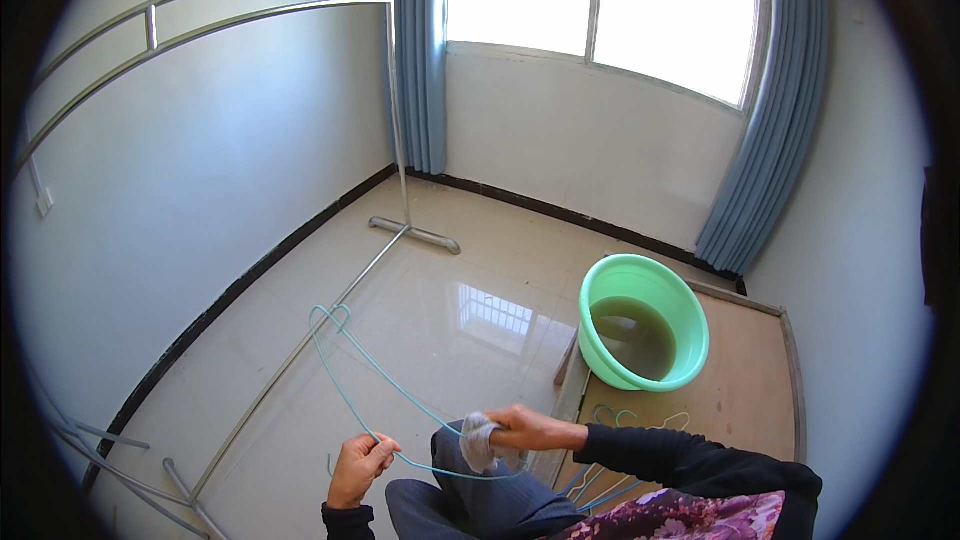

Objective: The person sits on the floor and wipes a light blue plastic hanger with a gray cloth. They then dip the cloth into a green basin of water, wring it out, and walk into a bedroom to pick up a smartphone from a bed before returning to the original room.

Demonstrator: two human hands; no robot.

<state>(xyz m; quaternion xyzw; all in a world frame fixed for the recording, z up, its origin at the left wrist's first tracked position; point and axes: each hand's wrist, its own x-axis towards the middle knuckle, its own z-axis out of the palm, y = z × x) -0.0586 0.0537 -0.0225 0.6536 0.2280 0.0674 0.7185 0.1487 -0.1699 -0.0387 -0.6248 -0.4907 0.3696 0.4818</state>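
My left hand (365, 463) pinches the lower side of a green wire clothes hanger (418, 394), whose shape is pulled long over my knees. Its far end, with curled wire, lies over the rack's floor bar in this view. In my right hand (525, 427) is a bunched grey cloth (479, 441), wrapped about the hanger's wire near its right end. Part of the wire is hidden by the cloth. Several more wire hangers (616, 415) lie by my right forearm, partly covered by my sleeve.
A green plastic tub (701, 322) holding murky water stands on a low wooden platform (742, 360) at the right. A metal clothes rack (397, 90) stands on the tiled floor at the left. Blue curtains (772, 135) hang beside the window. More metal tubes (112, 457) are at the lower left.
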